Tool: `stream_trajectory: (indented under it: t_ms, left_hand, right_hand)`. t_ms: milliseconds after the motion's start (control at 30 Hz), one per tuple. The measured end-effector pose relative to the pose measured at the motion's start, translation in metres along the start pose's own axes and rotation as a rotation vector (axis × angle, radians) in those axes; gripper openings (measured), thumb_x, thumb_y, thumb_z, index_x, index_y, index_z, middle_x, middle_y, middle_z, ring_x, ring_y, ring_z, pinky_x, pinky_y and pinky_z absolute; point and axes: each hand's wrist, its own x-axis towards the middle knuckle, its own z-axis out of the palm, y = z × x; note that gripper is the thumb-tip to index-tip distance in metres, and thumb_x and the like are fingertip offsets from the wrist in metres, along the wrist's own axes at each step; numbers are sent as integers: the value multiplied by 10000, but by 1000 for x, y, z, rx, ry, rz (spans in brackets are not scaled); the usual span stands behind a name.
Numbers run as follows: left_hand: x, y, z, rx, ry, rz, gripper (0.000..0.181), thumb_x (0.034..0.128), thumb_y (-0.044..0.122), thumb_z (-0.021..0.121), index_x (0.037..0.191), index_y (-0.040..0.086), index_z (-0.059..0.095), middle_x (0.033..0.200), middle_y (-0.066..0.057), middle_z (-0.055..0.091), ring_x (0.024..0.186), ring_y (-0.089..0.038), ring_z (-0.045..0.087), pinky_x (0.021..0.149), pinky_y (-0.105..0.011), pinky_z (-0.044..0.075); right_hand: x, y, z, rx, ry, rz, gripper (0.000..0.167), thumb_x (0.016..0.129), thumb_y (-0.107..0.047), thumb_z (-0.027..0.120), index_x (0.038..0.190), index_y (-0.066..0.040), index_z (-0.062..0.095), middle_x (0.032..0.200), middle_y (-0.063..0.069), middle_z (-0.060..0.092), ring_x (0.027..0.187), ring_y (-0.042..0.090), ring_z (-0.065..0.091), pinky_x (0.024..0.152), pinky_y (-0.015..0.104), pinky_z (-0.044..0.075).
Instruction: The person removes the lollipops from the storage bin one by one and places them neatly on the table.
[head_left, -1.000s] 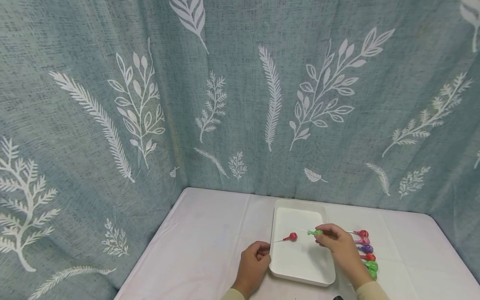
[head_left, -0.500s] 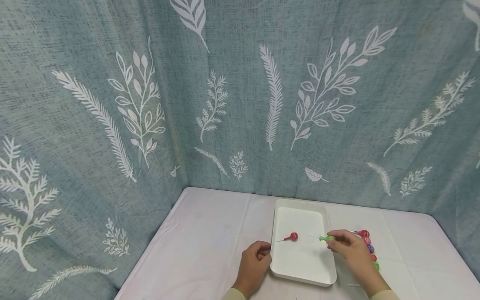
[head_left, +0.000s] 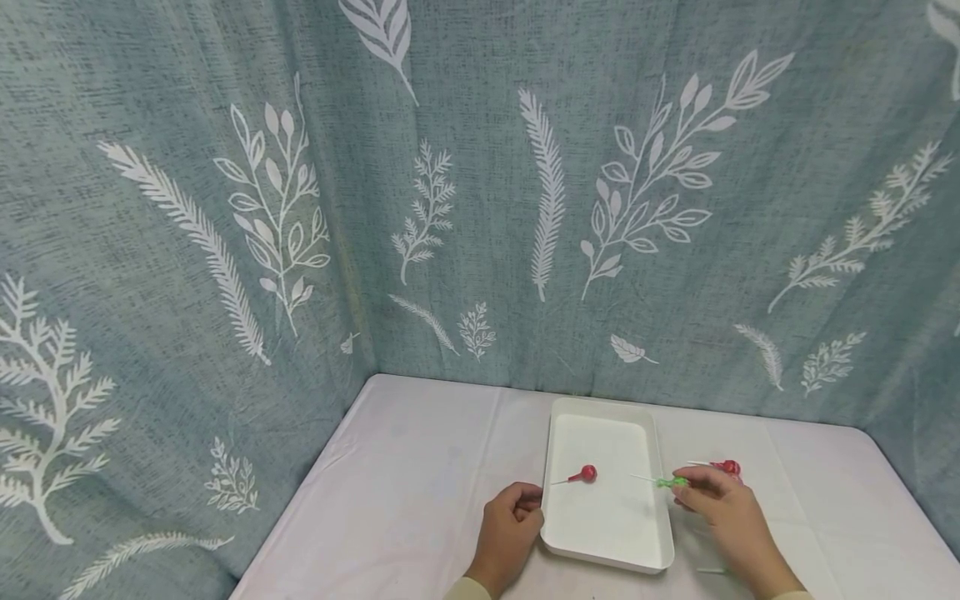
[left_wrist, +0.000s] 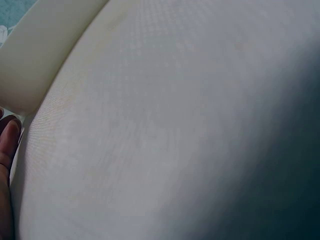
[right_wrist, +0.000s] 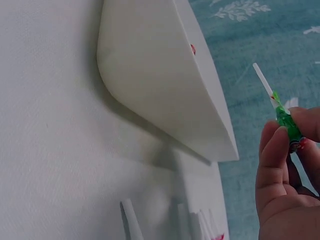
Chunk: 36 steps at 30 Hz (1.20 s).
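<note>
My right hand (head_left: 726, 512) pinches a green-wrapped lollipop (head_left: 675, 482) by its candy end, just over the right rim of a white tray (head_left: 607, 521). Its white stick points left; in the right wrist view the lollipop (right_wrist: 286, 121) is held between thumb and fingers, apart from the tray wall (right_wrist: 150, 65). A red lollipop (head_left: 588, 473) lies inside the tray, stick toward the left wall. My left hand (head_left: 506, 529) holds the tray's left side with bent fingers. Only part of that hand (left_wrist: 7, 150) shows against the tray in the left wrist view.
Right of the tray lies a row of lollipops, mostly hidden by my right hand; a red one (head_left: 727, 467) and a white stick (head_left: 714, 571) show. A white cloth (head_left: 420, 467) covers the table. A patterned blue-green curtain (head_left: 480, 208) hangs behind.
My right hand has moved right with the green lollipop, from over the tray's inside to its right rim, hiding more of the row. The left hand stays in place.
</note>
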Motion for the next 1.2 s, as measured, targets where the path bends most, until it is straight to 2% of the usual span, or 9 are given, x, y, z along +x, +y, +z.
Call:
stream_trajectory:
  t_ms: [333,500,733,867,967,1100,1200]
  left_hand:
    - [-1,0,0,-1,-4,0,264,849,-24,688,1081,60,780,898,28,724,751,-88,643,701,-226,534]
    - [-1,0,0,1,-5,-1,262,854,-19,691,1086,63,780,899,35,721,756,-90,642,703,-228,534]
    - [-2,2,0,21,-10,2,272,851,-16,678,1092,59,779,908,39,718,770,-92,641,709,-233,535]
    - [-3,2,-1,22,-12,11,274,849,-16,674,1093,57,779,914,36,720,775,-92,642,710,-233,536]
    - [-2,1,0,23,-12,18,271,851,-15,675,1091,57,778,914,35,724,774,-90,645,707,-232,539]
    - [-2,0,0,27,-8,24,268,851,-15,678,1087,64,779,913,38,727,773,-88,649,709,-232,541]
    - [-2,0,0,28,-8,25,268,851,-13,681,1087,67,780,913,42,727,772,-88,651,709,-233,543]
  right_hand:
    - [-10,5,-13,3,28,-14,366,1003,-97,777,1306,85,681,1178,135,703,964,191,740,836,338,627]
    - [-13,6,-21,-26,13,49,437,1014,-193,791,1356,47,666,1198,100,725,984,158,729,856,325,615]
    - [-20,7,-32,1,-5,119,533,1003,-256,811,1403,40,620,1281,103,717,1025,92,715,890,309,601]
    - [-22,10,-41,-64,-10,172,639,973,-374,836,1435,16,626,1370,107,702,1058,50,684,874,289,592]
    - [-23,13,-48,-129,-17,189,679,969,-447,824,1447,-1,639,1438,153,663,1204,201,672,907,343,594]
    - [-26,15,-56,-160,-28,226,721,974,-525,790,1467,-23,636,1496,211,608,1390,465,541,1009,533,553]
    - [-30,16,-61,-145,-20,263,738,951,-548,806,1447,-25,649,1454,193,640,1343,450,584,1015,599,526]
